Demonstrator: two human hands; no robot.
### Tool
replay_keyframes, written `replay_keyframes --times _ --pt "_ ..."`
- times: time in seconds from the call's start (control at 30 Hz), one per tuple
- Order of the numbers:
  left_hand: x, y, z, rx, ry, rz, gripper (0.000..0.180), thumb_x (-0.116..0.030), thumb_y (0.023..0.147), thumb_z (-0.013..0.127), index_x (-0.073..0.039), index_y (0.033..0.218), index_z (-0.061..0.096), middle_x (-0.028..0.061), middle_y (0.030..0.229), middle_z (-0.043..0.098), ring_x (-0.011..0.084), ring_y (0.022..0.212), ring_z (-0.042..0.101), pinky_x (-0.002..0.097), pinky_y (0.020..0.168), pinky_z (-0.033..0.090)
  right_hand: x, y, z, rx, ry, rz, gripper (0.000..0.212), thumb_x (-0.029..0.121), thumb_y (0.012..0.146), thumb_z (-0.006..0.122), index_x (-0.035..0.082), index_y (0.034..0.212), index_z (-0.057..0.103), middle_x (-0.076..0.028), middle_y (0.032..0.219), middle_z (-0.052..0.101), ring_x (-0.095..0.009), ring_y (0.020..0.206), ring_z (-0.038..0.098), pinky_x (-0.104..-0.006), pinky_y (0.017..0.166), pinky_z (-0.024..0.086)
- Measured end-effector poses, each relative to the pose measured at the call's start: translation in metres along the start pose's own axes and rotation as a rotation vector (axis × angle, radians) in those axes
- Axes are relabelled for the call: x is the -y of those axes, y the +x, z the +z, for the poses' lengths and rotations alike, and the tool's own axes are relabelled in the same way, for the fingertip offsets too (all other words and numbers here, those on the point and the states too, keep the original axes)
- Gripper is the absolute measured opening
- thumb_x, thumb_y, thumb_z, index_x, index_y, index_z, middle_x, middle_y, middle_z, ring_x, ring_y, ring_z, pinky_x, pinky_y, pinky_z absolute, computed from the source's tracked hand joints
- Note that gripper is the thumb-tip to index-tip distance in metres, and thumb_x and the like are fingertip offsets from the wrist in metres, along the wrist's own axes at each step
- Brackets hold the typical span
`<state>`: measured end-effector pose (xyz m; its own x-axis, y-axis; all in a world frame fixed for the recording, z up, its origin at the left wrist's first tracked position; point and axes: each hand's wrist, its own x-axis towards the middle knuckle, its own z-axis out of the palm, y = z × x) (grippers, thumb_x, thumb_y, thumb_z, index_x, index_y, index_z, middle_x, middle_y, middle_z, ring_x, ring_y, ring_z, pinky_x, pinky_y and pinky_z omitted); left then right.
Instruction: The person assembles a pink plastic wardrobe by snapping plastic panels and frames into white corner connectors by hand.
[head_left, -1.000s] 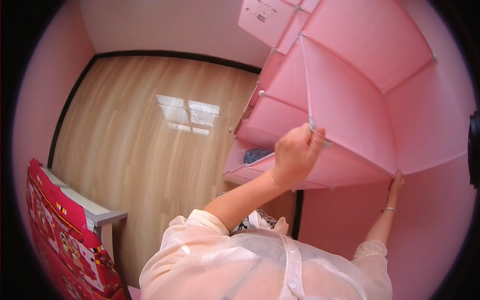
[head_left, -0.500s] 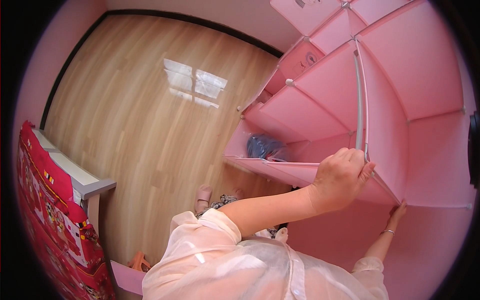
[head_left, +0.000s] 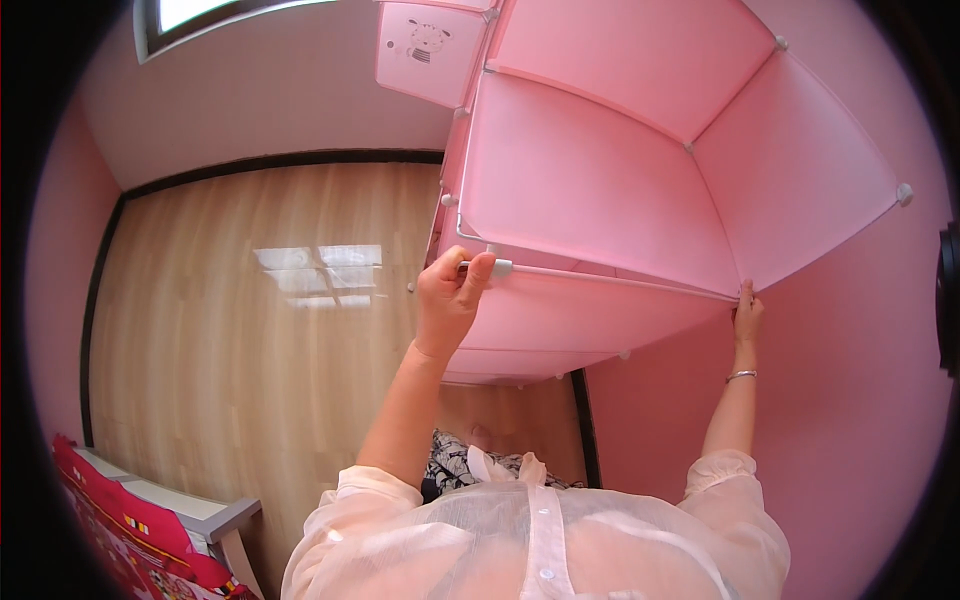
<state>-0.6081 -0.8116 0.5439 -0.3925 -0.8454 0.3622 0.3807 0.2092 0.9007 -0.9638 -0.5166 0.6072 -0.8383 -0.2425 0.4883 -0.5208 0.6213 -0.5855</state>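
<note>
In the head view, toward one and two o'clock: a big pink cabinet (head_left: 630, 200), made of flat squares with little white bits at the corners. Near the middle, the left hand (head_left: 447, 305), thumb and curled fingers pinching a white joint (head_left: 503, 268) at the front end of a thin rod (head_left: 610, 280). Probably held there because of being a firm spot to grab. At three o'clock, the right hand (head_left: 748, 318), fingertips right up at the back corner, by the rod's other end. Can't tell if pinching or only pushing. Perhaps placed at both ends like this to stop any wobbling. Above the rod, a skinny gap, wider toward the left hand, so not closed up there.

At four o'clock, a pink wall (head_left: 650, 430), maybe handy as a backstop. At twelve, a small door (head_left: 430, 50) with an animal picture. Around nine, wooden floor (head_left: 230, 360); around eight, a red cover (head_left: 130, 520).
</note>
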Motion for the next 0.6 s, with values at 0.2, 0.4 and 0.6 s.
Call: replay_keyframes --times 0.2,0.4,0.6 --pt "-0.008 0.001 0.007 0.035 0.012 -0.051 0.031 -0.027 0.084 0.054 -0.004 0.065 0.048 -0.0033 0.056 0.045 0.0022 0.052 0.037 0.017 0.047 0.031 0.01 -0.003 -0.007 0.035 -0.078 0.012 0.062 0.056 0.083 0.035 0.0 0.061 0.048 -0.005 0.053 0.045 -0.015 0.053 0.045 -0.0336 0.049 0.037" --pt "-0.005 0.013 0.001 -0.015 0.024 -0.097 0.03 -0.025 0.088 0.047 -0.006 0.065 0.048 -0.0052 0.057 0.043 0.0012 0.053 0.036 0.0168 0.047 0.031 -0.006 -0.005 -0.002 0.163 0.202 0.115 0.064 0.059 0.083 0.029 0.003 0.06 0.051 -0.009 0.055 0.053 -0.022 0.055 0.053 -0.0352 0.053 0.039" --pt "-0.006 0.025 0.008 -0.101 0.039 -0.065 0.042 -0.036 0.087 0.047 -0.007 0.056 0.045 -0.004 0.049 0.039 0.0038 0.044 0.036 0.0197 0.042 0.03 0.022 -0.015 -0.017 0.149 0.073 0.073 0.066 0.062 0.08 0.031 0.003 0.061 0.054 -0.013 0.057 0.055 -0.027 0.059 0.056 -0.0372 0.055 0.042"
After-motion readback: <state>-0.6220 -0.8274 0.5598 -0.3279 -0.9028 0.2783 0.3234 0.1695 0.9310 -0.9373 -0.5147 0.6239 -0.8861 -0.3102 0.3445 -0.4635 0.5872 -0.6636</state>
